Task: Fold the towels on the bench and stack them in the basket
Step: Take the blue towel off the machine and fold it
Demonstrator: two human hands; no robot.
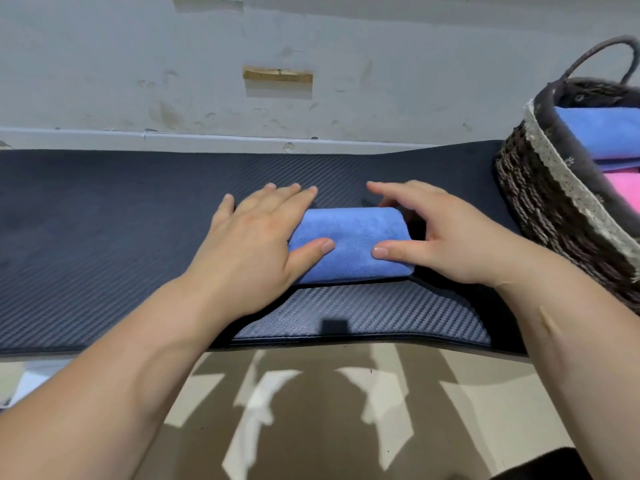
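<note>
A blue towel [351, 233], folded into a small thick rectangle, lies on the dark textured bench [104, 237] in the middle. My left hand [256, 244] covers its left end, thumb on top and fingers spread over the far left corner. My right hand [440, 233] clasps its right end, thumb on top, fingers curled round the far side. At the right edge stands a dark woven basket [540, 209] with a lace trim and a handle. Inside it lie a folded blue towel [599, 133] and a pink towel [623, 188] below it.
A pale scuffed wall [277, 64] rises right behind the bench. The bench's front edge runs across the lower middle, with a sunlit floor [311, 410] below it. Bare bench surface stretches to the left of my hands.
</note>
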